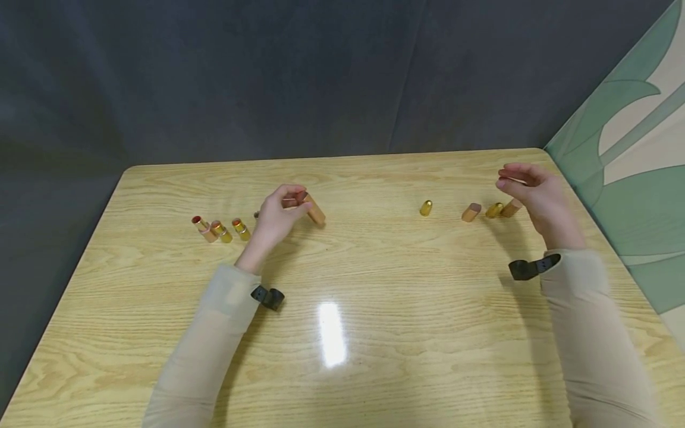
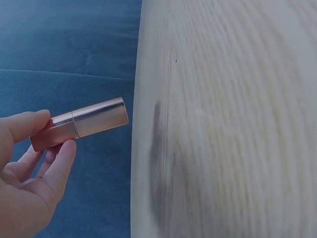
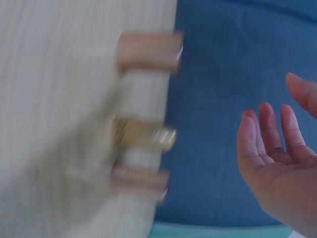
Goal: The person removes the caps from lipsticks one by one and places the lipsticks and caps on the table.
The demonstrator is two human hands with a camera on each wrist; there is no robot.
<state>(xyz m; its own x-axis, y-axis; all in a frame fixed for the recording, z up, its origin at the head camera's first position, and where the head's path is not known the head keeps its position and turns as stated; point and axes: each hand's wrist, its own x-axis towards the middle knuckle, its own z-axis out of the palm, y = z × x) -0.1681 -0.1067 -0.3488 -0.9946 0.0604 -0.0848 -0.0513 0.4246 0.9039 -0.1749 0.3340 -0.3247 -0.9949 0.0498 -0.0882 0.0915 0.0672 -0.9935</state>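
Note:
My left hand (image 1: 277, 217) pinches a rose-gold lipstick (image 2: 81, 124) between thumb and fingers by one end, tilted above the table. A seam runs round the tube's middle, and its other section points away from the fingers. My right hand (image 1: 543, 196) is raised at the far right with loosely bent fingers and nothing in them. Below and left of it stand a rose-gold cap (image 1: 471, 212), a gold cap (image 1: 495, 210) and another rose-gold cap (image 1: 511, 207), partly behind the hand. These three look blurred in the right wrist view.
A separate gold cap (image 1: 426, 208) stands farther left. Left of my left hand are uncapped lipsticks, one rose-gold (image 1: 204, 229) and two gold (image 1: 221, 232); another small piece (image 1: 256, 214) is mostly hidden by that hand. A dark curtain (image 1: 342, 77) hangs behind the wooden table (image 1: 407, 333).

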